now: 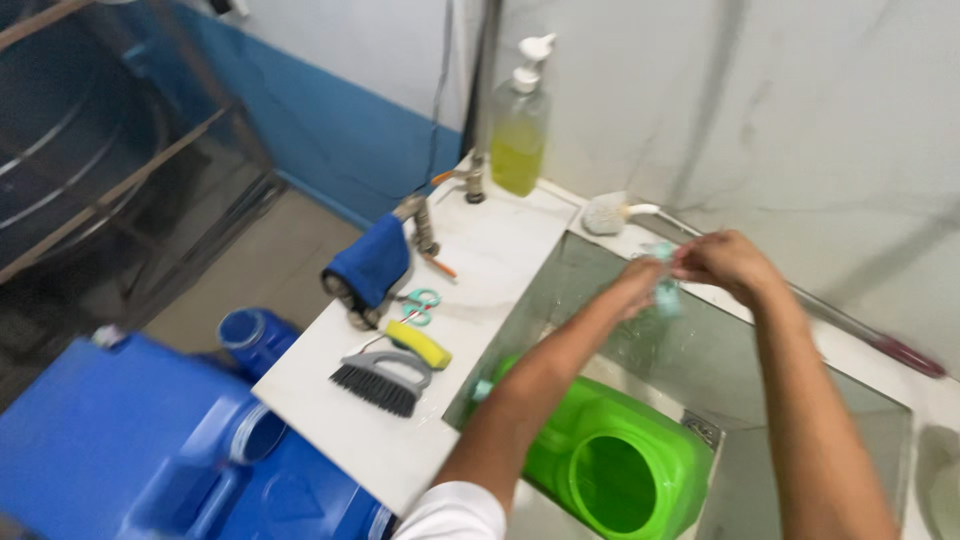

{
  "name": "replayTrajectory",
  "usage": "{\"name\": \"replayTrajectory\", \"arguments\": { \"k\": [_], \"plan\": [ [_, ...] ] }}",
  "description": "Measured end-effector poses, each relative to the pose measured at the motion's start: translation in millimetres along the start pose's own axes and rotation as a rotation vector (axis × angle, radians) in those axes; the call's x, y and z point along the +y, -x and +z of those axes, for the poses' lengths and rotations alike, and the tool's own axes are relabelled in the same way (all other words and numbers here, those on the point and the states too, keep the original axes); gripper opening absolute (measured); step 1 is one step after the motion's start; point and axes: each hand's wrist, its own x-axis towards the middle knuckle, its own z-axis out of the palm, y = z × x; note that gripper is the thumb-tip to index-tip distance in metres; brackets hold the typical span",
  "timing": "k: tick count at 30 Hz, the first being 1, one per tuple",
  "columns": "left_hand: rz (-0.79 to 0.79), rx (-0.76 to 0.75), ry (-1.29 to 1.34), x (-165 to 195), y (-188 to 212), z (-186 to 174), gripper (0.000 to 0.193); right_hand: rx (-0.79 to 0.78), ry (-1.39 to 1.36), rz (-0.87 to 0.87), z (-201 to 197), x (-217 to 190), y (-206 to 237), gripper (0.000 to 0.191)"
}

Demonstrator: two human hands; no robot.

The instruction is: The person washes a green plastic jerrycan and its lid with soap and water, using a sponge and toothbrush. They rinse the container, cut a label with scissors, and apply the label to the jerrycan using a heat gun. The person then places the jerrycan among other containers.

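While a green jug (610, 470) lay in the sink (800, 400) below, left hand (640, 285) and right hand (725, 262) together pinched a small teal object (665, 292) near the sink's far edge.

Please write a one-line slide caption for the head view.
Both hands, left hand and right hand, hold a small pale-teal item over a sink containing a green jug.

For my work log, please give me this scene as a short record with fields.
Place: steel sink beside a white counter
Left hand: touches a small pale-teal object, blurred
Right hand: grips the same object from above
In sink: bright green plastic jug, lying on its side
On counter: grey scrub brush, yellow sponge, teal-handled scissors
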Motion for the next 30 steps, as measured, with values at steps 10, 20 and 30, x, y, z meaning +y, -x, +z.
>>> {"name": "replayTrajectory", "arguments": {
  "k": [10, 20, 30],
  "plan": [
    [0.058, 0.338, 0.044, -49, 56, -55, 0.045, -0.142, 0.583, -0.484, 195, 34, -1, 0.019],
    [0.147, 0.283, -0.077, -84, 103, -130, 0.048, -0.226, 0.871, -0.7, 398, 5, 33, 0.021],
    [0.487, 0.047, -0.488, -78, 88, -116, 0.041, -0.03, 0.5, -0.741, 208, 32, 60, 0.038]
  ]
}}
